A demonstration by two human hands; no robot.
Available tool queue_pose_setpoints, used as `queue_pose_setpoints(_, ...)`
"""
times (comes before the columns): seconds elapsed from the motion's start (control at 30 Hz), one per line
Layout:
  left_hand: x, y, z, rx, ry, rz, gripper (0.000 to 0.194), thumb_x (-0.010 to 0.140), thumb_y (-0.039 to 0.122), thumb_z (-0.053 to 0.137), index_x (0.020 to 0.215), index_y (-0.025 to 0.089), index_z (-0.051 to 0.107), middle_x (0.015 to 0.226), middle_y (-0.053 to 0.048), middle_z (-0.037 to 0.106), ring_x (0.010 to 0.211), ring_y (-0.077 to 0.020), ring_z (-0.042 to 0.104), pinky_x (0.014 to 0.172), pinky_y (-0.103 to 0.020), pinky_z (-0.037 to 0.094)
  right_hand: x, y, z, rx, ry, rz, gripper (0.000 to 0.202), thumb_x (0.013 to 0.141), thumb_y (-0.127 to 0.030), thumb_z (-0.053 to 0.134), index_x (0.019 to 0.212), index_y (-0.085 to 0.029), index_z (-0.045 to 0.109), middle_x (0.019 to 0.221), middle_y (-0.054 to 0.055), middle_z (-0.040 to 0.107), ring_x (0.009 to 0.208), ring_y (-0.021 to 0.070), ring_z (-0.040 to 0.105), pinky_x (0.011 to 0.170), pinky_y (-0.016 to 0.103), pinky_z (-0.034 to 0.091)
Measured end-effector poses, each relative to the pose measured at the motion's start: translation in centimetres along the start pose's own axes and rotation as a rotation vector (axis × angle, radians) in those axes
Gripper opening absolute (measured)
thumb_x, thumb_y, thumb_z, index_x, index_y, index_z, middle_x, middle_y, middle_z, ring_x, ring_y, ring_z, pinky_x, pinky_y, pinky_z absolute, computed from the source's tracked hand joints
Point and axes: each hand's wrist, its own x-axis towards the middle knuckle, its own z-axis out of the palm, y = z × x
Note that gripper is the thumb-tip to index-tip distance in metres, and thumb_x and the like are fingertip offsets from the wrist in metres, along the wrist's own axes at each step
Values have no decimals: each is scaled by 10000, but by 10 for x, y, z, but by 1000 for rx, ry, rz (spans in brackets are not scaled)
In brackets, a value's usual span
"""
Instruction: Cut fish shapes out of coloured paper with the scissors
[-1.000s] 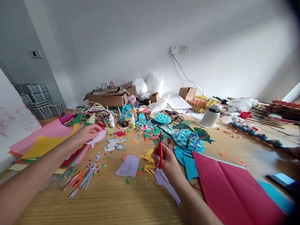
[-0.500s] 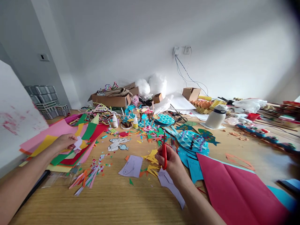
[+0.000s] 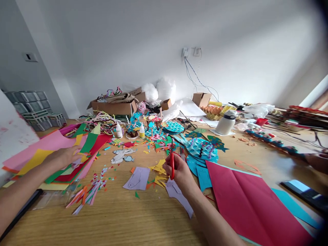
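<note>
My right hand [image 3: 179, 171] grips red-handled scissors [image 3: 172, 165], their blades pointing away from me. Below that hand is a lilac paper offcut [image 3: 179, 198], and to its left lie yellow paper scraps [image 3: 159, 167] and a lilac sheet with a fish drawn on it [image 3: 137, 178]. On the left, my left hand [image 3: 64, 158] is low over fanned-out coloured paper [image 3: 38, 160]. A small lilac paper cutout [image 3: 76, 163] is at its fingertips, partly covered by them. Paper fish cutouts [image 3: 122, 155] lie between the hands.
Glue bottles [image 3: 119, 130], pipe cleaners [image 3: 102, 123] and a cardboard box [image 3: 114, 106] stand farther back. Blue wavy paper pieces [image 3: 201, 149], a crimson sheet [image 3: 251, 201] and a white bottle [image 3: 226, 123] are on the right. Another person's hand [image 3: 317, 160] shows at the right edge.
My left hand has lowered the lilac cutout onto the coloured paper. The view has turned slightly right, bringing another person's hand in. My right hand still holds the scissors.
</note>
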Motion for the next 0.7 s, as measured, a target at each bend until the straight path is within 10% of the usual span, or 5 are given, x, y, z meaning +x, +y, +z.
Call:
queue_pose_setpoints(0.37,-24,108,99,94,-495,613,353,580,237,614,931,238,657,1015,-55,658,946,-256,574,779,-278,405,4,8,-5,-74,35,-50,203,607,-236,623,722,-192,461,596,-50,474,501,101,413,466,220,338)
queue_pose_setpoints(0.7,-13,138,122,458,-646,705,224,739,268,631,921,142,600,962,-63,622,869,-210,584,747,-382,471,5,12,-5,-157,46,-88,146,612,-216,558,710,-187,455,595,-50,450,526,106,394,473,215,303)
